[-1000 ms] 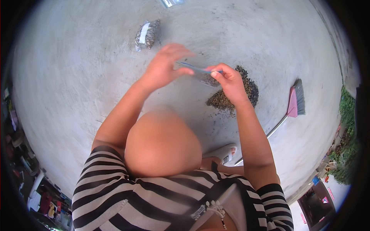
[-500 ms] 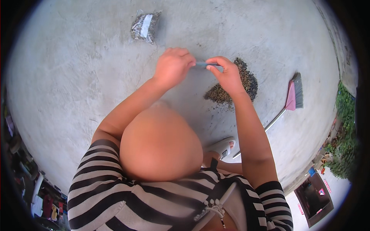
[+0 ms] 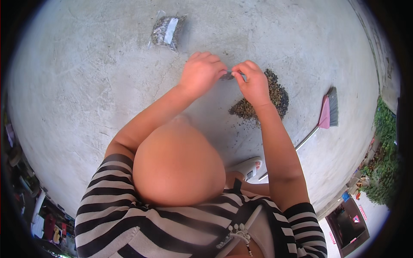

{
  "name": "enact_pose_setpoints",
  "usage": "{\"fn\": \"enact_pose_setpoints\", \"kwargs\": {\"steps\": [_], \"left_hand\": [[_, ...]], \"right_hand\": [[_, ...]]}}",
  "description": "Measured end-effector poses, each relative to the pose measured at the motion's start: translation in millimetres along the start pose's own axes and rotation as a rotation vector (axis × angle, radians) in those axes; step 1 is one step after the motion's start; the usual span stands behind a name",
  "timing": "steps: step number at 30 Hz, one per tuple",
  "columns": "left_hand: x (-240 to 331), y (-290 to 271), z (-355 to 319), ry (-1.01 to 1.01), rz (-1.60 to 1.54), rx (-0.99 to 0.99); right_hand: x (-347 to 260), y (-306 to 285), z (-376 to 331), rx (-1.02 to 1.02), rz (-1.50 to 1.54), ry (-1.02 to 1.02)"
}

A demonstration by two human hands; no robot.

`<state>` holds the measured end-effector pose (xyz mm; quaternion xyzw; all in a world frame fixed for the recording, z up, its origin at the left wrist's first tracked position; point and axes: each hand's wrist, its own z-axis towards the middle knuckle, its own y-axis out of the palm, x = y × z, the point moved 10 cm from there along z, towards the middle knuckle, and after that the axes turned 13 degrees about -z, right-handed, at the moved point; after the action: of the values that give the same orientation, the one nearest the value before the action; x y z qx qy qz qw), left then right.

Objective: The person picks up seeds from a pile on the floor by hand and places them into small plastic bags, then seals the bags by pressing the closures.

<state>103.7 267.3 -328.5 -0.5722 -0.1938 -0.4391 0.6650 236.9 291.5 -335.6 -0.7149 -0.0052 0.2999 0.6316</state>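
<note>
From the head view, I am watching both hands working together over a concrete floor. The left hand is curled shut, its fingertips pinching one end of a small dark piece, and the right hand is closed on the other end of it, so the piece is sitting in the air between the two hands, just above and to the left of a pile of dark bits lying on the floor.

As I am judging it, the work is being done best by keeping the pinch light and right at the fingertips, holding the piece over the pile so that anything dropping is landing there, and keeping the wrists close so the pull is staying short and controlled.

Plenty is escaping me. The piece is mostly covered by the fingers, and I cannot tell what it is or whether it is splitting. A pale sliver is showing near the right fingers, too small to identify. The bare knee is blocking the floor beneath it. A clear bag of dark bits is lying well apart, up the floor. A pink broom is lying to the right, its handle disappearing behind the right forearm, near a white sandal that is half hidden.
</note>
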Motion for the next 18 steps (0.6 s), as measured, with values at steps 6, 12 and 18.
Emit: {"fn": "enact_pose_setpoints", "kwargs": {"steps": [6, 12, 18], "left_hand": [[-2.7, 1.3, 1.5, -0.007, -0.007, 0.014], [-2.1, 6.0, 2.1, 0.039, -0.043, 0.031], [-1.9, 9.0, -2.2, 0.012, -0.009, 0.005]], "right_hand": [[-4.0, -0.4, 4.0, 0.03, -0.025, -0.03], [-13.0, 0.7, 2.3, 0.111, -0.103, -0.087], [-20.0, 4.6, 2.0, 0.09, -0.08, -0.135]]}}
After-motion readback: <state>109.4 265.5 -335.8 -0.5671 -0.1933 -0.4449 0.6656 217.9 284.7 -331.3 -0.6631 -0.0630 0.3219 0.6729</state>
